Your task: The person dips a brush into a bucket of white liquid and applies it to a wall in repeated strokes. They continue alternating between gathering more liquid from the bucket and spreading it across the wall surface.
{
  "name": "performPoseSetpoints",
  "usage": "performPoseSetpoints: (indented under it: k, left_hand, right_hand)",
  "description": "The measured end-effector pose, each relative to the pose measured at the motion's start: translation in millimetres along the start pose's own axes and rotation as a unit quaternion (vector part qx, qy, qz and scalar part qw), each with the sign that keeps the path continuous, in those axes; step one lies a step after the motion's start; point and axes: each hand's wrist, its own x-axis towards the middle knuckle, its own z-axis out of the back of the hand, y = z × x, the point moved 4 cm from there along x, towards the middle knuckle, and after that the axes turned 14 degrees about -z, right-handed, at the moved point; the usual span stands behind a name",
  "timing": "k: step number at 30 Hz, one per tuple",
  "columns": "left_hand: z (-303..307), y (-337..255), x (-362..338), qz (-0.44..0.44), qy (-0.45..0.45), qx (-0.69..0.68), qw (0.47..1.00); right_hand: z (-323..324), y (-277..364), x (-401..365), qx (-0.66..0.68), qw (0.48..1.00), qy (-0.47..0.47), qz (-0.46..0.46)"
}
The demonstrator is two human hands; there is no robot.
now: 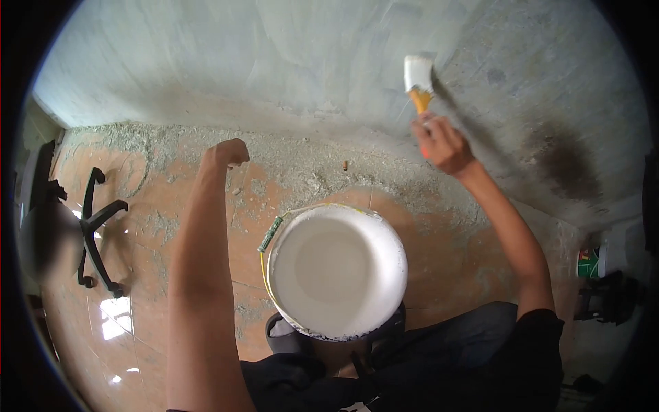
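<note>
Right hand (443,144) clamps the paintbrush (419,79) by its handle so the bristles meet the wall (274,55), left hand (226,152) curls shut, apparently empty, and the bucket (400,275) sits close below, within reach.

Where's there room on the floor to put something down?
Bare floor lies between the chair and the left arm, and between the bucket and the right arm. It is crowded around the bucket and legs; rubble lines the wall.

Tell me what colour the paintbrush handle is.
The paintbrush handle is orange, below white bristles, held in the right hand; the head view shows it.
</note>
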Motion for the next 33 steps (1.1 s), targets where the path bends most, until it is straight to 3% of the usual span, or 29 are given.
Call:
performPoseSetpoints:
  k: [4,6,10,12,16,19,21,22,24,27,30,33]
  left_hand:
    - [2,-4,-4,-0.002,0.002,0.02,1.0]
    - [2,-2,-4,-0.011,-0.004,-0.006,1.0]
    - [4,11,-10,0.017,-0.006,-0.014,1.0]
    - [3,16,-9,0.03,0.043,0.017,0.998]
    - [0,21,-9,0.045,0.036,0.008,0.998]
    - [1,15,-10,0.019,0.013,-0.01,1.0]
    - [4,10,-10,0.02,0.012,-0.013,1.0]
    - [4,11,-9,0.019,0.012,-0.014,1.0]
    - [4,10,-7,-0.004,0.004,-0.023,1.0]
    - [2,12,-2,0.02,0.005,0.002,1.0]
    - [0,20,3,-0.009,0.027,0.022,0.999]
    - [6,19,-14,0.016,0.028,0.024,0.999]
  right_hand:
    - [-42,40,-39,0.011,0.997,0.059,0.039]
    - [-58,50,-52,0.123,0.971,0.205,-0.002]
    - [-67,48,-51,0.191,0.957,0.205,-0.07]
    - [-71,29,-42,0.177,0.956,0.218,-0.089]
    - [-25,-3,5,0.157,0.964,0.153,-0.148]
    - [9,-35,25,0.126,0.952,0.181,-0.212]
    - [45,-47,47,0.054,0.978,0.067,-0.19]
    - [57,-50,57,0.053,0.978,0.067,-0.189]
    - [87,-45,73,0.025,0.995,-0.071,-0.067]
    - [104,-50,85,-0.023,0.987,-0.153,-0.043]
    - [67,-59,69,-0.034,0.99,-0.103,-0.087]
    - [27,-33,40,-0.019,0.998,-0.046,-0.038]
